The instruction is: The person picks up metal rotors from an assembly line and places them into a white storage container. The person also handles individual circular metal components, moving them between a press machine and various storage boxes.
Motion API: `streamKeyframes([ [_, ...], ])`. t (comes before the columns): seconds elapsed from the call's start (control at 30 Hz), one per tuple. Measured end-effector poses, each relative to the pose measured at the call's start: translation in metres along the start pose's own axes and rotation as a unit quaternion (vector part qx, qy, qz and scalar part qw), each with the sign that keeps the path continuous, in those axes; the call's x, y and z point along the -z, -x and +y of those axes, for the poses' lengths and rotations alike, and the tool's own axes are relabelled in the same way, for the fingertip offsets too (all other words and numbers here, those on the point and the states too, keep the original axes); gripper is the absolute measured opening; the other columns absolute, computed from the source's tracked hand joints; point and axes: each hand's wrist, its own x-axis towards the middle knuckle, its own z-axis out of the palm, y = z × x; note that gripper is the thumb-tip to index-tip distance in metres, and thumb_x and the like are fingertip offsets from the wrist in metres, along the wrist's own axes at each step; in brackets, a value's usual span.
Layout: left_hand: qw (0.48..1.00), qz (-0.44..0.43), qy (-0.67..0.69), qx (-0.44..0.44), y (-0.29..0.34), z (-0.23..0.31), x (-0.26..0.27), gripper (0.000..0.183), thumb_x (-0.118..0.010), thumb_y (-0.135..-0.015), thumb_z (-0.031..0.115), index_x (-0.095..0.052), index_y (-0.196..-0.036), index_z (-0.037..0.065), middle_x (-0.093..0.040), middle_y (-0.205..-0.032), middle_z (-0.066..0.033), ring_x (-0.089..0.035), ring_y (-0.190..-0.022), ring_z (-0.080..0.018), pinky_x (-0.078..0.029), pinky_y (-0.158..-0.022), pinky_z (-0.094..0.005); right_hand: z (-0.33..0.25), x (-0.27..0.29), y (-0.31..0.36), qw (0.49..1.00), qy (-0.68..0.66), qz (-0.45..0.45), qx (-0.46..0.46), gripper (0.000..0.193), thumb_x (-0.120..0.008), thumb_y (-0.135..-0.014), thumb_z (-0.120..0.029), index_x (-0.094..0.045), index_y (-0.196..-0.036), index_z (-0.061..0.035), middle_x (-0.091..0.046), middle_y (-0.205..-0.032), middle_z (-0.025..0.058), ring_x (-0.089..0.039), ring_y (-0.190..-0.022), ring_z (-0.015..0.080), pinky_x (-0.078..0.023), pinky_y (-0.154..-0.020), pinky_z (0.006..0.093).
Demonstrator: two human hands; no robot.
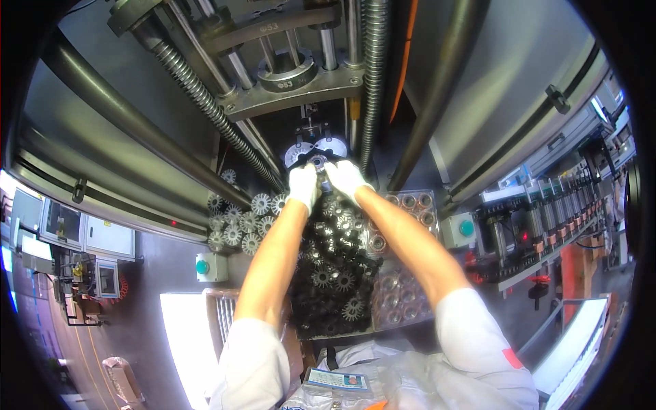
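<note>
Ring-shaped metal part is held up at the far middle of the table, beyond the containers. A bin in the middle is heaped with black pieces, among which gear-like metal discs are scattered. To its right, a clear tray is filled with copper-toned rings set out side by side; just nearer, a second tray is filled with similar rounds, blurred by a cloudy sheen. On the left, silver toothed discs are piled; whether they are contained by anything cannot be told.

The part is placed between the two hands, right at the fingertips, with two pale round plates just beyond it. By the fingers of the left hand and the right hand, both white-gloved, it is clamped from either side. Both forearms are stretched forward over the bin and trays, converging, with the fingers curled inward.
</note>
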Motion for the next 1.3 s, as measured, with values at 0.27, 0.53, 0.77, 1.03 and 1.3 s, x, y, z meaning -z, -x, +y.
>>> streamKeyframes([
  [0.27, 0.992, 0.012, 0.124, -0.017, -0.006, -0.017, -0.004, 0.02, -0.055, -0.102, 0.027, -0.057, -0.114, 0.012, -0.048, -0.062, 0.0033, -0.034, -0.041, -0.0065, -0.028, -0.037, -0.0248, 0.004, -0.009, -0.027, 0.996, -0.06, -0.048, -0.044, 0.04, -0.053, -0.102, -0.036, -0.064, -0.098, 0.0015, -0.065, -0.08, 0.0088, -0.057, -0.054, 0.0158, -0.049, -0.043, 0.0282],
  [0.53, 0.994, 0.056, 0.077, -0.061, -0.007, -0.01, -0.011, 0.056, -0.059, -0.1, 0.024, -0.043, -0.148, 0.001, -0.048, -0.059, 0.003, -0.036, -0.04, -0.0061, -0.029, -0.036, -0.0239, -0.008, 0.0, -0.023, 0.989, -0.11, -0.069, -0.074, 0.036, -0.051, -0.101, -0.037, -0.061, -0.084, -0.0072, -0.06, -0.067, 0.0024, -0.056, -0.053, 0.0146, -0.05, -0.047, 0.0328],
  [0.77, 0.993, 0.012, 0.107, -0.046, 0.012, -0.013, 0.008, 0.027, -0.055, -0.103, 0.03, -0.06, -0.111, 0.004, -0.062, -0.078, -0.0051, -0.061, -0.057, -0.0164, -0.053, -0.049, -0.0319, -0.002, -0.003, 0.021, 0.966, 0.191, -0.027, 0.173, 0.049, -0.041, -0.102, -0.047, -0.069, -0.113, -0.0078, -0.071, -0.111, 0.0185, -0.064, -0.11, 0.0386, -0.047, -0.099, 0.0475],
  [1.03, 0.716, 0.321, -0.43, -0.446, 0.195, -0.01, 0.212, 0.043, -0.052, -0.098, 0.01, -0.053, -0.14, -0.001, -0.058, -0.139, -0.0231, -0.052, -0.133, -0.0374, -0.041, -0.112, -0.0441, 0.108, 0.167, 0.216, 0.84, 0.267, 0.349, 0.318, 0.03, -0.062, -0.093, -0.006, -0.065, -0.122, 0.0013, -0.066, -0.12, 0.0199, -0.064, -0.112, 0.034, -0.049, -0.1, 0.04],
  [1.3, 0.765, 0.24, -0.499, -0.329, 0.174, -0.049, 0.303, 0.037, -0.051, -0.094, 0.005, -0.062, -0.129, -0.003, -0.064, -0.126, -0.0244, -0.06, -0.121, -0.0376, -0.045, -0.107, -0.0413, 0.135, 0.178, 0.234, 0.884, 0.276, 0.27, 0.264, 0.023, -0.058, -0.096, -0.009, -0.068, -0.113, 0.0036, -0.068, -0.113, 0.0214, -0.065, -0.106, 0.0373, -0.051, -0.095, 0.0404],
])
